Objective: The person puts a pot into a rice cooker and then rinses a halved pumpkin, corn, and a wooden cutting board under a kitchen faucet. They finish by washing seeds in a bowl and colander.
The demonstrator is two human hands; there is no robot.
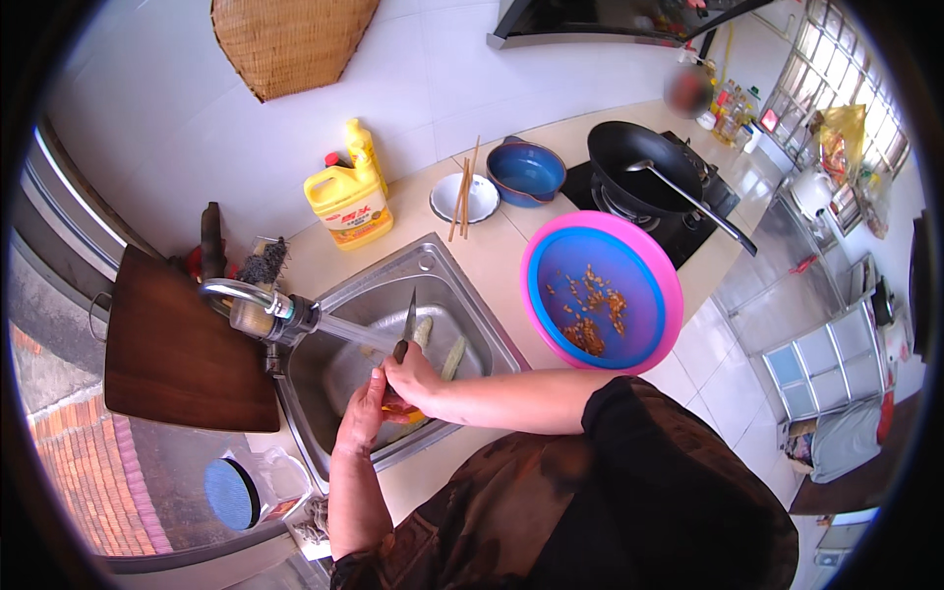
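Observation:
My right hand (413, 380) grips the dark handle of a kitchen knife (411, 317), its blade pointing away from me over the steel sink (472, 295). Close against it is my left hand (360, 417), fingers stretched towards the right wrist. Between and below the hands shows a small red and yellow thing (414, 417); mostly covered, it cannot be told whether the left hand holds it. Long pale-green vegetables (453, 359) lie in the basin. A stream of water (358, 333) runs from the tap (247, 290) towards my hands.
A dark wooden chopping board (184, 354) leans left of the sink. Right of it stands a pink and blue basin (528, 284) with brown bits inside. Behind are a yellow jug (348, 203), a white bowl (442, 198) with chopsticks, a blue pot (525, 171) and a black wok (627, 158).

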